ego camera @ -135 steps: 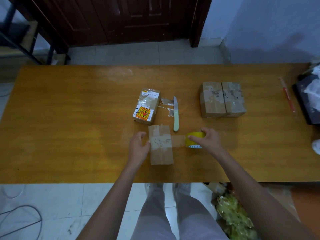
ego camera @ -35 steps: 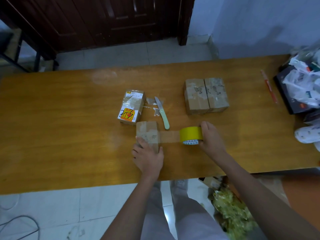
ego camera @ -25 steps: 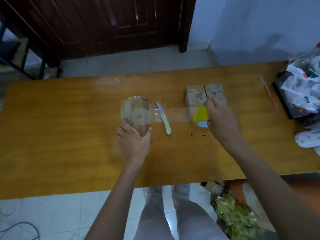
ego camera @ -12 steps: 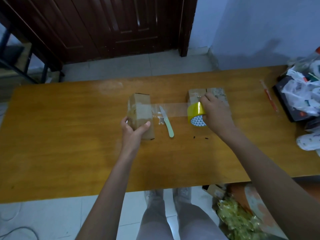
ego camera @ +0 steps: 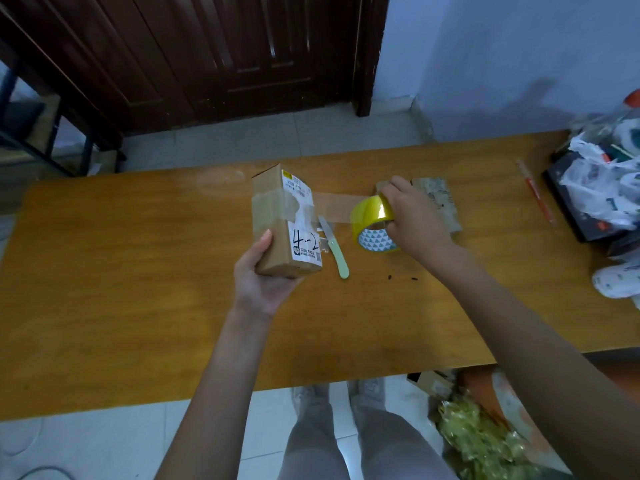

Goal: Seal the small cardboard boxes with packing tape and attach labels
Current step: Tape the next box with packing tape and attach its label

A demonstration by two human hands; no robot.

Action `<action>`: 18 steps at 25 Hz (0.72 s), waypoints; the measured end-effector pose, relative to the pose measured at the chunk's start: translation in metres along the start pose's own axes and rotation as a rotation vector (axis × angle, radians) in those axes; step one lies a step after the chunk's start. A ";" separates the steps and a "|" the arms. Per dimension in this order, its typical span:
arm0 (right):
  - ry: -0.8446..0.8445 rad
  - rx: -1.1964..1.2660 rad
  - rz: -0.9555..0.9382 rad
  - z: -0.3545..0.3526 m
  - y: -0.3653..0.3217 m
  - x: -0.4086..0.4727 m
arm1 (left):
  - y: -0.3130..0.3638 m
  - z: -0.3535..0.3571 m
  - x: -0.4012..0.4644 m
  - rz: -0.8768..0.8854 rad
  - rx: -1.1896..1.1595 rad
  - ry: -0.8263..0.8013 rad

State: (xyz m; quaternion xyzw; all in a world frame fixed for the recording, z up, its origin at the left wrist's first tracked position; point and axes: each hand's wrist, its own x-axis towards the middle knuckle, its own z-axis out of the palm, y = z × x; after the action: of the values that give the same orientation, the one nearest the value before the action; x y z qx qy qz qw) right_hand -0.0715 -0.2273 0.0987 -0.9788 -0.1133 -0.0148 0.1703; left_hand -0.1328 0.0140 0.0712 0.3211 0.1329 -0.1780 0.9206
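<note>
The box (ego camera: pixel 277 223) is plain brown cardboard with a white label (ego camera: pixel 303 223) bearing black handwriting and a small yellow corner mark. The tape roll (ego camera: pixel 372 223) is glossy yellow outside, its core patterned in white and teal triangles; the pulled strip (ego camera: pixel 337 207) is clear. The knife (ego camera: pixel 334 251) has a pale green handle. The table (ego camera: pixel 138 289) is orange-brown wood, the door (ego camera: pixel 225 53) dark reddish brown. A thin stick (ego camera: pixel 535 192) looks red, though dimly lit.

Near the middle of the frame, the white label (ego camera: pixel 300 220) on the upright cardboard box (ego camera: pixel 273 220) carries a handwritten "4-2" in black marker. Smaller printed lines above and below it are too small to read. Markings on the boxes at right (ego camera: pixel 438 202) are illegible.
</note>
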 end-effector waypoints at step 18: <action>0.082 -0.318 -0.090 -0.003 -0.042 0.008 | 0.001 0.016 -0.004 -0.052 -0.349 -0.226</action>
State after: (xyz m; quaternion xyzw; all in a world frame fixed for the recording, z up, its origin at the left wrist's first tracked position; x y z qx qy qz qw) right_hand -0.0732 -0.1883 0.1159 -0.9859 -0.1460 -0.0801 0.0167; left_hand -0.1341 0.0051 0.0855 0.1313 0.0655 -0.2108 0.9665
